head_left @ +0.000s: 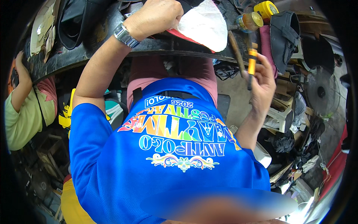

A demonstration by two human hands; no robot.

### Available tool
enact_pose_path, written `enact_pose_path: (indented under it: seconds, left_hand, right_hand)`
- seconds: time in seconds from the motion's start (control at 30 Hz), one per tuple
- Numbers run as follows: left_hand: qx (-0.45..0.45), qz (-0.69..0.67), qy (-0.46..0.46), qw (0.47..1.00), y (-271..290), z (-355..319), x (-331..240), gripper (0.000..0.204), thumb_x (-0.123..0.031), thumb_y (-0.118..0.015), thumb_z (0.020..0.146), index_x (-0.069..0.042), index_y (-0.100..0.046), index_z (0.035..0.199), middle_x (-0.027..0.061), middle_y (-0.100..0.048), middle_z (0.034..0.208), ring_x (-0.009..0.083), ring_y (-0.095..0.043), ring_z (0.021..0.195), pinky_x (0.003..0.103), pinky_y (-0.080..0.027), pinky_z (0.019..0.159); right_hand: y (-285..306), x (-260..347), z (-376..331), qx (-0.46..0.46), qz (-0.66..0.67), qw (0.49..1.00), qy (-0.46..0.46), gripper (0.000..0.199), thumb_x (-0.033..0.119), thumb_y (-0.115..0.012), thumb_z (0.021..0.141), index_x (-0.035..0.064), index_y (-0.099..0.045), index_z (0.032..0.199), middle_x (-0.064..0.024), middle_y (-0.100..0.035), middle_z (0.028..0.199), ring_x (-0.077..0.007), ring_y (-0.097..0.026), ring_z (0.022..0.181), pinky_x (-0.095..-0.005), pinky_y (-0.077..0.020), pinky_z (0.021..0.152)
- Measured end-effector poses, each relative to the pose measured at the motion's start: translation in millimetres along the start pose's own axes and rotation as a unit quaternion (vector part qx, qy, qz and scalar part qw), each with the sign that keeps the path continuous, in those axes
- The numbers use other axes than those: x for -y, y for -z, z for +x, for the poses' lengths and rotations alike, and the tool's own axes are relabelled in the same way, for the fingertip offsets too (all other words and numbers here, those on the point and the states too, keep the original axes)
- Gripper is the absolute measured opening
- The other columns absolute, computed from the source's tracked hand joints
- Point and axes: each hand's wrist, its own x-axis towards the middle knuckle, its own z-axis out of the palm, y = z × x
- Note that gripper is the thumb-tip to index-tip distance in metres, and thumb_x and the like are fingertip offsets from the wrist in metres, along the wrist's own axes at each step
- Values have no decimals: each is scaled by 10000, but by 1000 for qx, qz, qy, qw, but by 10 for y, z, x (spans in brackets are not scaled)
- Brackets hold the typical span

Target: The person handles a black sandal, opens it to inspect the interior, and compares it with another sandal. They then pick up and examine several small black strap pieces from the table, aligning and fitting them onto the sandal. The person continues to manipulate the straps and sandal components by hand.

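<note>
My left hand (pixel 164 16), with a metal watch on its wrist, is closed at the edge of a white, rounded flat piece (pixel 205 26) with a red underside. That piece lies at the front of the dark worktable (pixel 104 61); its far part is cut off by the frame. Off to the right, past the table edge, my right hand (pixel 264 80) grips a slim yellow and black tool (pixel 252 61), held upright; its exact kind is unclear. Just left of it, a hammer (pixel 235 50) has its wooden handle sticking out over the table edge.
A jar with a yellow lid (pixel 250 22), a yellow tub (pixel 266 9) and a black shoe-like item (pixel 284 37) stand on the right. A black bag-like item (pixel 76 22) and cardboard (pixel 44 30) lie left. Another person (pixel 31 112) sits at far left; a fan (pixel 321 91) stands right.
</note>
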Motion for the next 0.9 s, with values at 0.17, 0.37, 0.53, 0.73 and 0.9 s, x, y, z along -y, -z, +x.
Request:
enact_pose_path:
  seconds: [0.17, 0.37, 0.53, 0.73, 0.9]
  left_hand:
    - [-13, -65, 32, 997, 5, 31, 46, 172, -216, -640, 863, -75, -687, 777, 149, -689, 769, 351, -685, 783, 459, -525, 698]
    - [-103, -73, -19, 992, -75, -4, 160, 132, -176, -631, 893, -54, -627, 843, 151, -644, 825, 350, -645, 837, 447, -503, 739]
    - [-141, -61, -47, 987, -116, -25, 164, 136, -183, -655, 885, -60, -609, 848, 143, -638, 810, 350, -648, 826, 447, -503, 726]
    - [-133, -100, -46, 985, -109, -14, 169, 118, -158, -661, 879, -50, -623, 845, 155, -650, 816, 354, -653, 828, 442, -505, 727]
    - [-123, -155, -34, 980, -14, 18, 134, 119, -139, -656, 882, -26, -637, 851, 176, -660, 817, 361, -658, 817, 435, -507, 730]
  right_hand:
    - [-388, 6, 272, 101, -195, 975, -27, 456, 70, -678, 749, 107, -699, 1204, -56, -607, 862, -142, -610, 759, -283, -484, 720]
    - [-522, 86, 437, 159, -276, 944, 87, 456, 170, -683, 736, 119, -701, 1189, -124, -675, 940, -308, -668, 849, -398, -515, 781]
    - [-609, 121, 509, 181, -291, 934, 100, 470, 150, -690, 742, 112, -693, 1210, -113, -667, 949, -274, -665, 872, -376, -512, 809]
    - [-696, 86, 557, 196, -300, 928, 101, 478, 87, -706, 767, 84, -681, 1245, -88, -677, 1006, -175, -652, 870, -310, -512, 819]
    - [-764, 20, 553, 207, -244, 945, 64, 463, 42, -677, 783, 80, -681, 1244, -87, -695, 1057, -151, -623, 828, -291, -509, 804]
